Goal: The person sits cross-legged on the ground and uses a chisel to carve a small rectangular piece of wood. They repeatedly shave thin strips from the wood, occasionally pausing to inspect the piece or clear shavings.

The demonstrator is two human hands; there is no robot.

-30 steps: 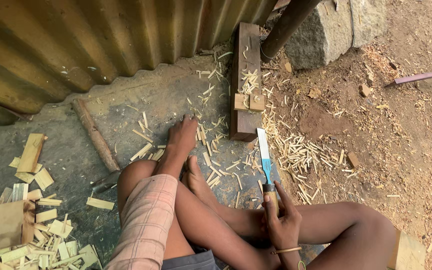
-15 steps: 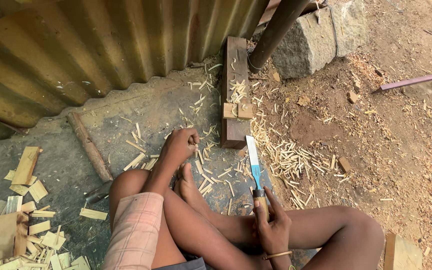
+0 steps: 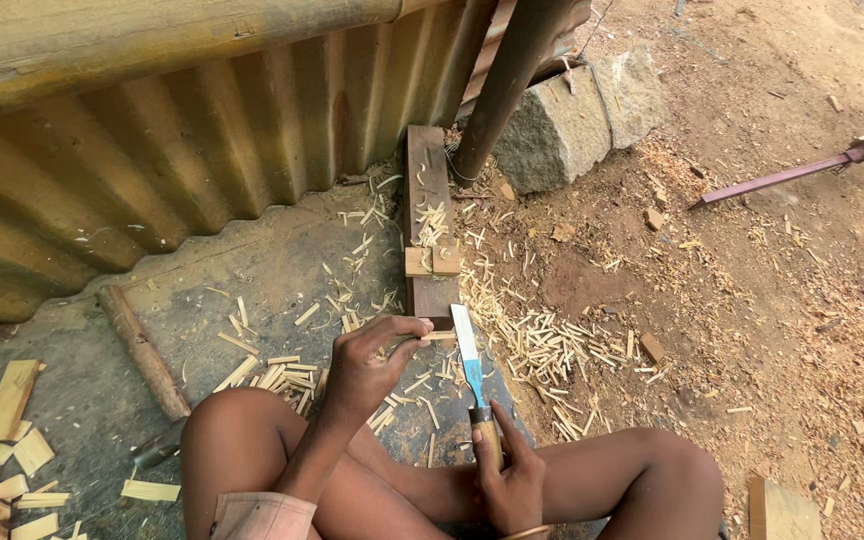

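Observation:
I sit on the ground with my legs crossed. My left hand (image 3: pixel 370 368) pinches a thin wood stick (image 3: pixel 439 336) between thumb and fingers, just below the near end of a dark wooden block (image 3: pixel 426 190). Two small square wood pieces (image 3: pixel 432 261) rest on that block. My right hand (image 3: pixel 508 470) grips the wooden handle of a knife (image 3: pixel 468 358), its blade with a blue strip pointing away from me, right beside the stick. Cut wood sticks (image 3: pixel 542 345) lie scattered around both hands.
A corrugated metal sheet (image 3: pixel 182 150) leans at the back. A round pole (image 3: pixel 508 80) and a stone block (image 3: pixel 577 115) stand behind the wooden block. A wooden handle (image 3: pixel 142 350) lies at left, flat wood offcuts (image 3: pixel 7 440) lower left, a metal rod (image 3: pixel 792 175) on the dirt at right.
My left hand lifted from the ground scraps and now holds a stick beside the blade. The knife stayed upright in my right hand. The view tilted up toward the metal sheet.

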